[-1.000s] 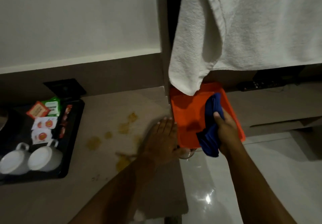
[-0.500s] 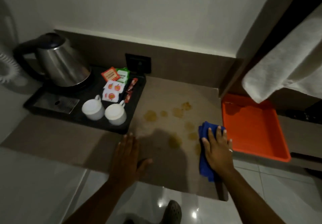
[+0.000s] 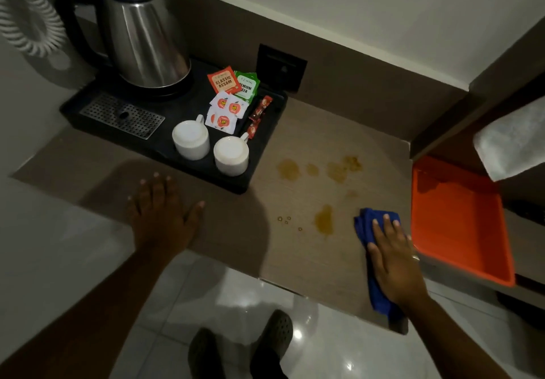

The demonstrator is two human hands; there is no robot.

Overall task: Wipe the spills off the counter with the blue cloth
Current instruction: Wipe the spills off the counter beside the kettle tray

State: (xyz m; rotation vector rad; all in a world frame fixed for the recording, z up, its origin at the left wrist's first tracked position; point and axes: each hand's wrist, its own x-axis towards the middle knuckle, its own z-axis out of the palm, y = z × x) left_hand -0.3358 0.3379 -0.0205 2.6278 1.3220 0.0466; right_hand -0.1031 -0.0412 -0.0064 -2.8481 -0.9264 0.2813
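Note:
Several brownish-yellow spills (image 3: 323,220) mark the brown counter (image 3: 303,255), some further back (image 3: 289,169) near the tray. The blue cloth (image 3: 365,223) lies flat at the counter's right end, just right of the nearest spill. My right hand (image 3: 392,256) presses down on the cloth with fingers spread, covering most of it. My left hand (image 3: 160,216) rests flat and spread on the counter at the left, holding nothing.
A black tray (image 3: 259,169) holds a steel kettle (image 3: 141,33), two upturned white cups (image 3: 191,140), and tea sachets (image 3: 225,82). An orange tray (image 3: 460,225) sits on a lower shelf right of the counter. A white towel (image 3: 513,140) hangs above it. My shoes (image 3: 274,337) show on the tiled floor.
My right hand took the blue cloth out of the orange tray and laid it flat on the counter. My left hand slid left along the counter. The view swung left.

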